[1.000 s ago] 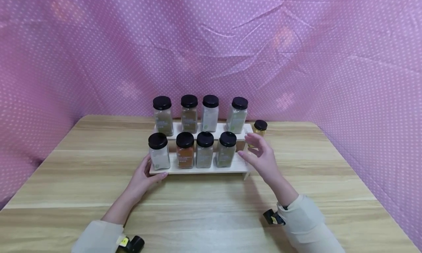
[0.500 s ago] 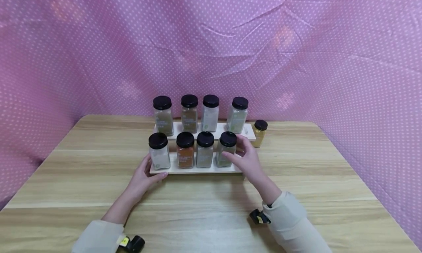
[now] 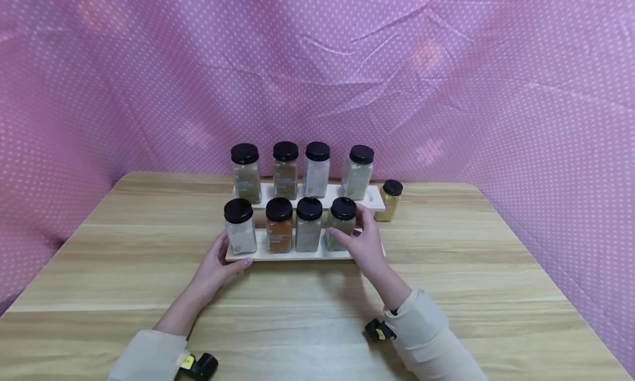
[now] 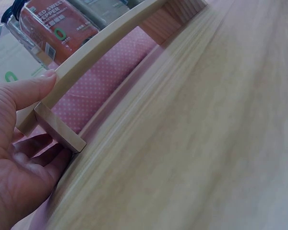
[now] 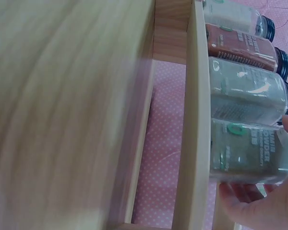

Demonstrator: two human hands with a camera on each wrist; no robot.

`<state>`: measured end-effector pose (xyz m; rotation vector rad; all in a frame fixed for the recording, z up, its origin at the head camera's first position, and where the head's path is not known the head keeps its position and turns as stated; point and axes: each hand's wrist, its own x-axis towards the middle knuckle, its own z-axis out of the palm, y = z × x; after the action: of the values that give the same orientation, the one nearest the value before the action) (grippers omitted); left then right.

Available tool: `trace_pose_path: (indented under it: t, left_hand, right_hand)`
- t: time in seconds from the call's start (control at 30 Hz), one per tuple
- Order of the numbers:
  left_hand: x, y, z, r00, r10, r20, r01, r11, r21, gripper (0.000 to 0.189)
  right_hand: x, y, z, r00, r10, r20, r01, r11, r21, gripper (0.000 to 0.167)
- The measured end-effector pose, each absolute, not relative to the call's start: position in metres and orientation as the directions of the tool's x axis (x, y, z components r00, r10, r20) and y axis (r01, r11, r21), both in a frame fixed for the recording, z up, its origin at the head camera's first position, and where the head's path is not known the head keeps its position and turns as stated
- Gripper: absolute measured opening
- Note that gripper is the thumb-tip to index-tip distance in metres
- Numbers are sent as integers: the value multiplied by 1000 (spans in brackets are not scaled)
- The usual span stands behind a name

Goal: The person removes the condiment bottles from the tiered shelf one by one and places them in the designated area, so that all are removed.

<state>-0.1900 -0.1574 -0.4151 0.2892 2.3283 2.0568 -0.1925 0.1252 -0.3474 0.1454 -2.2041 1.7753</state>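
Observation:
A two-tier wooden spice rack [image 3: 297, 256] stands on the table with a row of black-lidded glass jars on each tier. My left hand [image 3: 213, 272] grips the front left end of its lower tier; in the left wrist view the thumb [image 4: 38, 88] lies on the shelf edge and the fingers curl by the short leg. Around the rightmost front spice jar [image 3: 340, 222] my right hand [image 3: 368, 246] closes, thumb in front and fingers on its right side. Part of a "cumin powder" label shows on this jar [image 5: 252, 148] in the right wrist view, and it sits upright on the shelf.
To its left on the lower tier are a greyish jar [image 3: 308, 232], a red sweet pepper jar [image 3: 279, 232] and a white one [image 3: 241, 235]. Several jars fill the upper tier. A yellow jar [image 3: 389, 205] stands on the table beside the rack. Pink dotted cloth [image 3: 317, 66] hangs behind.
My right hand has moved left from beside the yellow jar and the rack's right end to the rightmost front jar, and taken hold of it. The left hand has stayed put.

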Motion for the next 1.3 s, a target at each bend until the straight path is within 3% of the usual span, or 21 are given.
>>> trace_pose_path:
  t: [0.23,0.53,0.73,1.3]
  left_hand:
    - [-191,-157,-415,-985,148,93,113,128,985,84]
    - [-190,-155,-413,-983,156,95,117,134,984,84]
    - [-190,-155,-413,-983,158,96,118,139,983,84]
    - [-188,-158,-413,-984,155,89,112,145,983,84]
  right_hand:
    - [-192,121,-350,-941,151,303,-266,220,-938,60]
    - [-177,114,-328,-937,178,302,-264,207,-942,54]
    - [-186,124,-343,-943,172,287,-249,212,-945,57]
    - [-173,155,-336,-956,147,255,-227,185,-956,56]
